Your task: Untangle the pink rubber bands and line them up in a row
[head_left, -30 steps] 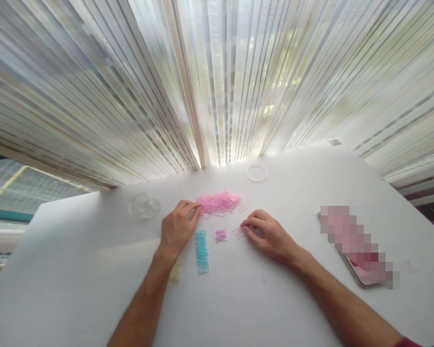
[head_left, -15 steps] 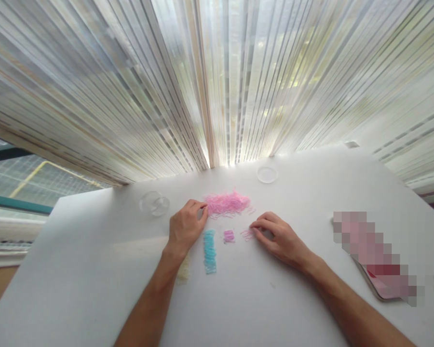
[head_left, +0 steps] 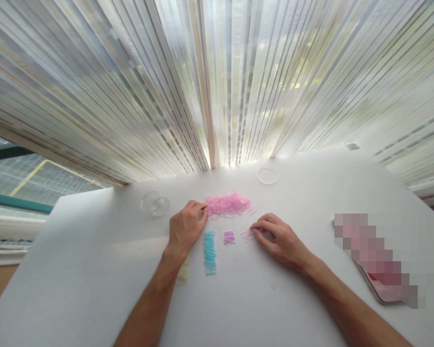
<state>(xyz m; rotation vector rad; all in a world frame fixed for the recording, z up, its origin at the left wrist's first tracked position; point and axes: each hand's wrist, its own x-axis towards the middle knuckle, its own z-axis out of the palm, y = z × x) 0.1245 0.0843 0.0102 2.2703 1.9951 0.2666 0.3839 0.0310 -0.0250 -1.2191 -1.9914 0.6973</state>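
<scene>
At the left end of a loose heap of thin pink strands [head_left: 228,204], my left hand [head_left: 188,222] is closed, thumb and forefinger pinched together. Whatever lies between those fingertips is too small to make out. My right hand [head_left: 280,238] rests on the table, its fingertips drawn together beside a few loose pink strands [head_left: 246,235]; whether it grips one is hidden. Between the hands sits a small neat stack of pink-purple strands [head_left: 229,237]. Left of that, a longer row of blue strands [head_left: 210,253] is lined up. Pale yellow strands [head_left: 183,271] show partly behind my left wrist.
Clear round plastic pieces [head_left: 155,204] lie at the back left of the white table [head_left: 94,270]. A clear round lid or dish [head_left: 268,176] is near the back edge. To the right is a blurred pink phone-like object [head_left: 379,265]. Striped curtains [head_left: 235,96] hang behind.
Both hands stay almost where they were, still pinched. The strands look the same; the whole view has shifted slightly.
</scene>
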